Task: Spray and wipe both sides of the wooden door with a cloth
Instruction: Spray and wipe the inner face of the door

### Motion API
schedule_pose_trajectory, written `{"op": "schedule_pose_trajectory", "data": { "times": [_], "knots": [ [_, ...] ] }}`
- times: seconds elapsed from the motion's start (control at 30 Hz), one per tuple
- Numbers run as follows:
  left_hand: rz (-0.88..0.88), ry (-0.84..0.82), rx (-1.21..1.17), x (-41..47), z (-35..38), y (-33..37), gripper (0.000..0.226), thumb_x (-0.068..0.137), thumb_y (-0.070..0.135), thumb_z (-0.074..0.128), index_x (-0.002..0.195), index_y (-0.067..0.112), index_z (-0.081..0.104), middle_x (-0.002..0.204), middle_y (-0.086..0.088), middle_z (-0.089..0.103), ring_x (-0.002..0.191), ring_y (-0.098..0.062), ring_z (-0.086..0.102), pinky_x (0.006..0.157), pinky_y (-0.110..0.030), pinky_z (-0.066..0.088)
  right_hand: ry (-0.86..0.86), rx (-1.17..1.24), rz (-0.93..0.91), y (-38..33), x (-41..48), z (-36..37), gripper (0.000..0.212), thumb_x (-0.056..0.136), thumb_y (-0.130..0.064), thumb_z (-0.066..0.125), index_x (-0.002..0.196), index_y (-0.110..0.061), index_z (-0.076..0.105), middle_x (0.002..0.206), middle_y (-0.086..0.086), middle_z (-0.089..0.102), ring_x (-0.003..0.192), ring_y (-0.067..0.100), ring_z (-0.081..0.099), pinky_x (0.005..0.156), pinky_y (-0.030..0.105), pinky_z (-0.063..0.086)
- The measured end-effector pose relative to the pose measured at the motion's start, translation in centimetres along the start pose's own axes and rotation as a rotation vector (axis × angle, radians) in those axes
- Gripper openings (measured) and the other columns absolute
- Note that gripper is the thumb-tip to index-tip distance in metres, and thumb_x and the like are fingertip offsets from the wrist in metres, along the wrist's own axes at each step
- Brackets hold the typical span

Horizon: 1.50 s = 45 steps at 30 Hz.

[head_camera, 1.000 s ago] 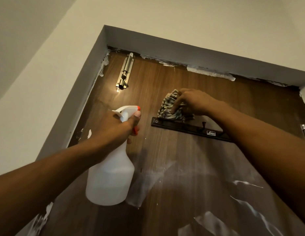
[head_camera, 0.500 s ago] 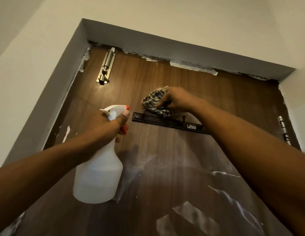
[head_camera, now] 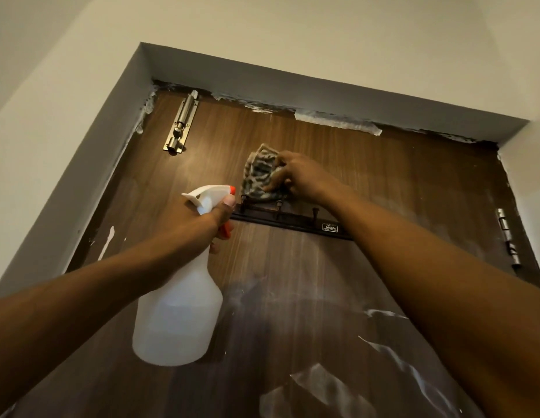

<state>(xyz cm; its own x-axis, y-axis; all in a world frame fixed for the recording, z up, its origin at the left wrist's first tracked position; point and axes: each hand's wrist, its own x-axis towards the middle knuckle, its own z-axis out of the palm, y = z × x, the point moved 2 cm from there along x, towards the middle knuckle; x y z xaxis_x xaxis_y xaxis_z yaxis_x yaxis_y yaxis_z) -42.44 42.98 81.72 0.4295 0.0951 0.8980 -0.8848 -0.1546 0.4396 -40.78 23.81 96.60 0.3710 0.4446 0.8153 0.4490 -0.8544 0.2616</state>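
Head camera view, looking up at the top part of a dark wooden door [head_camera: 368, 182] set in a grey frame [head_camera: 262, 79] within a pale wall. The left hand [head_camera: 202, 227] holds a white spray bottle [head_camera: 178, 321] by its neck. Its grip is closed around the neck, with the fingers at the orange trigger [head_camera: 227, 230] and the orange-tipped nozzle facing the door. The right hand [head_camera: 302, 179] reaches higher. Its grip is curled on a bunched striped cloth [head_camera: 259, 173], pressing it against the wood right above a dark hook rail [head_camera: 308, 226]. A metal slide bolt [head_camera: 181, 125] sits near the door's top left corner, and a hinge [head_camera: 508, 239] shows on its right edge. Pale smears and streaks cross the lower part of the door.
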Motion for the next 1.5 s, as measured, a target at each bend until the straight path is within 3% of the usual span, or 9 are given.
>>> {"op": "schedule_pose_trajectory", "data": {
  "times": [0.17,0.27,0.37,0.67,0.87,1.0,1.2,1.37,1.5],
  "knots": [
    [-0.001,0.033,-0.016,-0.8,0.7,-0.3,0.051,0.086,0.048,0.052,0.123,0.012,0.048,0.099,-0.015,0.066,0.082,-0.023,0.068,0.048,-0.02,0.052,-0.097,-0.484,-0.17,4.1,-3.5,-1.7,0.031,0.086,-0.03,0.07,0.117,-0.035,0.069,0.134,0.002,0.05,0.12,0.022,0.047,0.093,0.036,0.045],
    [0.024,0.04,-0.015,-1.3,1.3,0.1,0.045,0.085,0.047,0.051,0.116,0.015,0.048,0.091,-0.013,0.065,0.071,-0.019,0.065,0.043,-0.012,0.048,-0.184,-0.727,-0.197,5.4,-4.5,-2.5,0.056,0.094,-0.025,0.061,0.14,-0.053,0.044,0.131,0.002,0.046,0.113,0.02,0.045,0.075,0.028,0.037],
    [0.057,0.04,-0.022,-1.1,1.7,0.3,0.05,0.08,0.051,0.052,0.113,0.013,0.052,0.089,-0.015,0.068,0.073,-0.021,0.069,0.045,-0.015,0.05,-0.233,-0.857,-0.253,4.0,-3.7,-2.1,0.063,0.1,-0.028,0.052,0.149,-0.054,0.023,0.139,0.004,0.036,0.116,0.021,0.04,0.073,0.027,0.031],
    [0.037,-0.001,-0.11,-0.4,4.1,0.6,0.037,0.088,0.044,0.054,0.109,0.014,0.05,0.087,-0.009,0.066,0.07,-0.016,0.065,0.043,-0.013,0.049,-0.351,-0.913,-0.286,7.2,-6.3,-4.5,0.072,0.096,-0.021,0.06,0.147,-0.057,0.024,0.141,0.006,0.032,0.115,0.02,0.037,0.084,0.032,0.045],
    [0.045,-0.052,-0.12,0.0,4.9,0.8,0.025,0.078,0.056,0.05,0.083,0.032,0.046,0.079,-0.002,0.065,0.06,-0.018,0.064,0.052,-0.024,0.05,-0.428,-0.926,-0.271,8.6,-6.7,-5.7,0.074,0.096,-0.023,0.06,0.149,-0.055,0.02,0.145,0.007,0.032,0.124,0.022,0.035,0.096,0.036,0.042],
    [0.033,-0.083,-0.111,0.4,5.9,1.0,0.037,0.073,0.061,0.049,0.089,0.029,0.048,0.083,-0.004,0.066,0.068,-0.025,0.067,0.06,-0.03,0.052,-0.444,-0.945,-0.289,8.4,-6.4,-6.0,0.081,0.096,-0.018,0.059,0.148,-0.058,0.011,0.155,0.009,0.023,0.133,0.026,0.03,0.105,0.037,0.039],
    [0.066,-0.087,-0.087,0.8,10.4,2.2,0.022,0.089,0.048,0.054,0.087,0.026,0.054,0.075,-0.002,0.069,0.07,-0.024,0.069,0.057,-0.032,0.056,-0.418,-1.043,-0.346,9.0,-6.8,-5.7,0.087,0.097,-0.014,0.056,0.15,-0.057,0.002,0.16,0.012,0.009,0.14,0.032,0.022,0.104,0.04,0.041],
    [0.042,-0.072,-0.06,0.5,13.4,2.5,0.036,0.087,0.053,0.055,0.104,0.022,0.061,0.078,-0.004,0.072,0.076,-0.028,0.072,0.071,-0.048,0.06,-0.395,-1.059,-0.418,10.1,-7.6,-6.1,0.086,0.096,-0.017,0.058,0.15,-0.056,0.004,0.16,0.01,0.008,0.141,0.032,0.019,0.1,0.04,0.044],
    [0.027,-0.018,-0.03,0.1,13.8,2.8,0.028,0.088,0.049,0.056,0.101,0.025,0.055,0.08,-0.004,0.07,0.074,-0.023,0.071,0.058,-0.035,0.058,-0.365,-1.02,-0.445,10.8,-7.5,-6.4,0.078,0.098,-0.022,0.055,0.149,-0.059,0.008,0.153,0.008,0.015,0.13,0.026,0.027,0.084,0.028,0.036]
  ]
}}
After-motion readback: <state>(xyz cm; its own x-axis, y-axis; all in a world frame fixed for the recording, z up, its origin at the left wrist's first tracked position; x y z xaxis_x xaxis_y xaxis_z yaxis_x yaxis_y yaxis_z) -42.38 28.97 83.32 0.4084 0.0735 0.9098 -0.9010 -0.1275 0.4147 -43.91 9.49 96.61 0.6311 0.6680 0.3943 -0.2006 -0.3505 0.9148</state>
